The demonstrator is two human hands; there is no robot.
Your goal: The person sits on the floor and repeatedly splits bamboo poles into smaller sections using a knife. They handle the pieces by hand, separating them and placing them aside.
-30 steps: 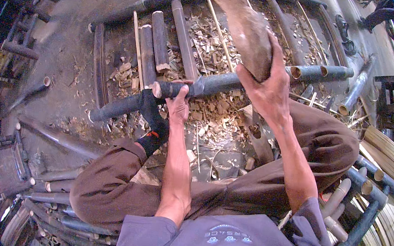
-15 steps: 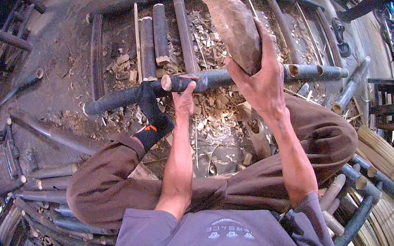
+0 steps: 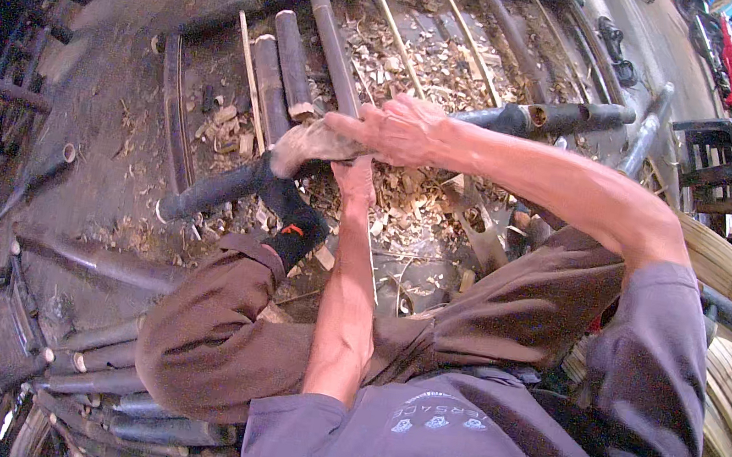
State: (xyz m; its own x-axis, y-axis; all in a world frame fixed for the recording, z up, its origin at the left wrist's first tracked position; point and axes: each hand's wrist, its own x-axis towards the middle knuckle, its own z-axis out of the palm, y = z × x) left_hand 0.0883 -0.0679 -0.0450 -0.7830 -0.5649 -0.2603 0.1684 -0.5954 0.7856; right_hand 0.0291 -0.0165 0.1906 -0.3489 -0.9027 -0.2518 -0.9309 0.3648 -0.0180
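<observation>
- A long dark bamboo pole [image 3: 214, 192] lay across the ground in front of the seated person, running from lower left up toward the right, its far stretch [image 3: 575, 117] showing a hollow cut end.
- Pale wood chips [image 3: 425, 61] were heaped all around it, between other split poles laid side by side.
- The right hand [image 3: 402, 130] reached across from the right, fingers clenched around a pale, blurred tool [image 3: 308, 145] whose tip met the pole; it looked like a wooden-handled blade, though the blur left that unsure.
- The left hand [image 3: 356, 176] sat just under the right, forearm straight out from the body; whether it was gripping the pole could not be told, the right hand covering it.
- A dark-socked foot [image 3: 289, 214] pressed against the pole just beside the hands.
- The pole's middle was hidden behind both hands.
</observation>
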